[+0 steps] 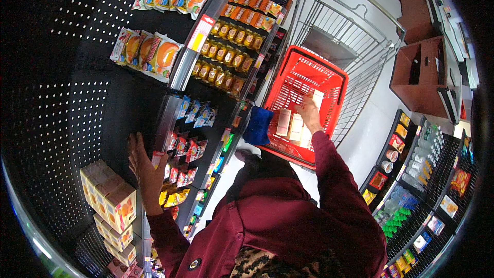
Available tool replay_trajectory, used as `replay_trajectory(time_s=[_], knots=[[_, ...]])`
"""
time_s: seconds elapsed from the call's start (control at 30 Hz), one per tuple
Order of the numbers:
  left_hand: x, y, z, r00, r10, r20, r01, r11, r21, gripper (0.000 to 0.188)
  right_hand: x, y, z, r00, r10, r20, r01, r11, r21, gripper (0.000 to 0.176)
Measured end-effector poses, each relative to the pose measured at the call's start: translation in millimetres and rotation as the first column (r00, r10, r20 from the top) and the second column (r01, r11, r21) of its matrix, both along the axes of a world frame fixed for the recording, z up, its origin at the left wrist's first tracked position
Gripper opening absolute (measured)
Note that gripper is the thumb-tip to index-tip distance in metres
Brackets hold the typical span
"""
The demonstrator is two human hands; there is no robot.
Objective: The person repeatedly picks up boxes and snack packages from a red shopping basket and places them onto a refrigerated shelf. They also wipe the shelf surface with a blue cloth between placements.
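Note:
My left hand (148,173), fingers apart and holding nothing, is at the front edge of a black shelf (131,119). Close by it on the shelf side stand stacked cream-coloured cartons (110,197). My right hand (310,112) reaches down into a red plastic shopping basket (337,70). Its fingers are at a pale upright carton (318,99); whether they grip it or only touch it is unclear. More pale cartons (283,122) lie in the basket below and left of this hand, partly covered by my sleeve.
A wire shopping cart (364,42) stands around and behind the basket. Blue cloth (257,125) lies at the basket's left rim. Packaged buns (164,56) and small snack packs (195,148) fill shelves on the left. Shelves with bottles (418,158) and a brown counter (418,63) line the right.

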State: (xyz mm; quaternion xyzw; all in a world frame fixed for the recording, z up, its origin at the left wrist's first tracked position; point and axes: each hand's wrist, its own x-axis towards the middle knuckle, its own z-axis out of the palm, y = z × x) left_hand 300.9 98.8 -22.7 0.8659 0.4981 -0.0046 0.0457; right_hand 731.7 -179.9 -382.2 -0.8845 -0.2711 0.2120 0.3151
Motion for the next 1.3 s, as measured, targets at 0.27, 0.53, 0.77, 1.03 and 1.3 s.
replay_trajectory(time_s=[0.27,0.53,0.77,1.03,1.3], knots=[[4,-5,1,0.998,0.051,-0.025,-0.051,0.999,0.002,0.097,-130,62,-17,0.660,-0.018,-0.751,0.231,0.956,0.179,0.097],[32,11,6,0.997,-0.002,0.076,0.004,1.000,-0.023,0.097,-98,17,-91,0.840,-0.116,-0.530,0.215,0.968,0.129,0.068],[-20,-24,5,0.908,0.013,0.420,-0.050,0.996,0.077,0.077,-179,111,229,0.715,0.239,-0.657,0.127,0.879,0.459,0.036],[-82,-103,38,0.756,-0.114,0.644,-0.240,0.868,0.435,0.042,-305,189,383,0.333,0.734,-0.592,0.039,0.617,0.786,0.046],[-109,-77,5,0.862,0.014,0.507,-0.154,0.959,0.236,0.044,-384,192,290,0.026,0.637,-0.770,-0.047,0.771,0.636,0.038]])
